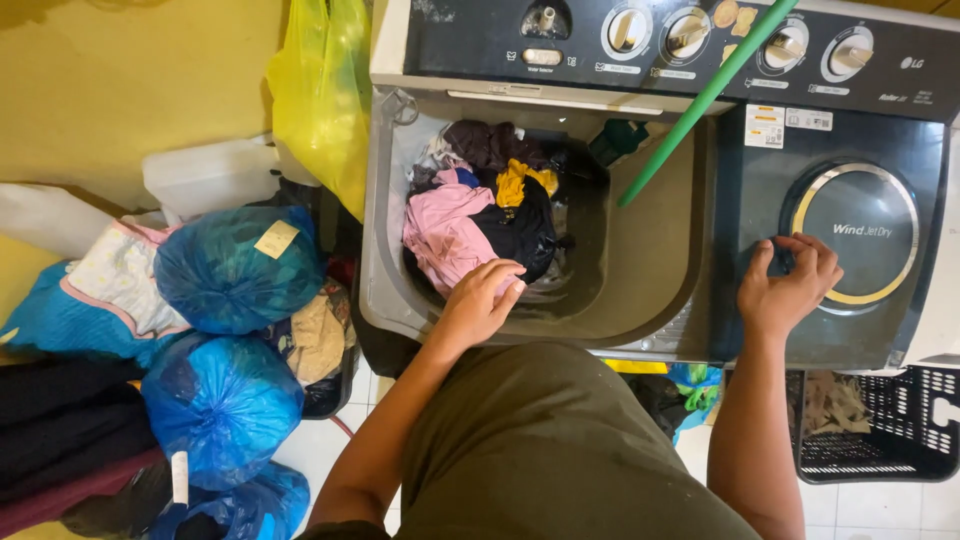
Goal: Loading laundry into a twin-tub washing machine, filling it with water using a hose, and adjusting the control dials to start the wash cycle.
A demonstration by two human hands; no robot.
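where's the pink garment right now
In the head view the pink garment lies in the open wash tub on the washer's left side, beside a black garment, just beyond the left hand.
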